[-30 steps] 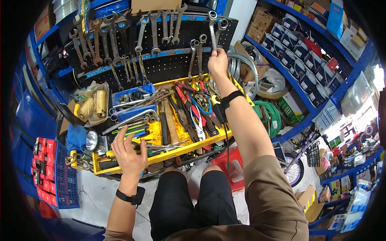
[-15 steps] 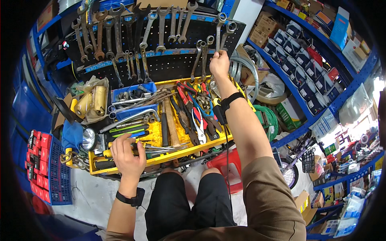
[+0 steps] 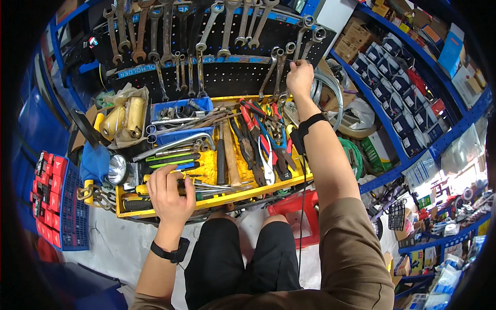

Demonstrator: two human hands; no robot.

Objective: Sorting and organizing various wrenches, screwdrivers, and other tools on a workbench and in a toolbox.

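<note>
Wrench [image 3: 301,39] at right end of pegboard [image 3: 227,77], ring end up, lower shaft inside right grip [image 3: 300,77], fingers closed round it; second ring-ended wrench [image 3: 314,41] just beside, to its right. Left grip [image 3: 171,199] half open, thumb apart, over near left edge of yellow tray [image 3: 243,197]; contact with the screwdrivers [image 3: 142,189] there cannot be told. Pliers [image 3: 267,168] and wooden handle [image 3: 231,160] lie mid-tray.
</note>
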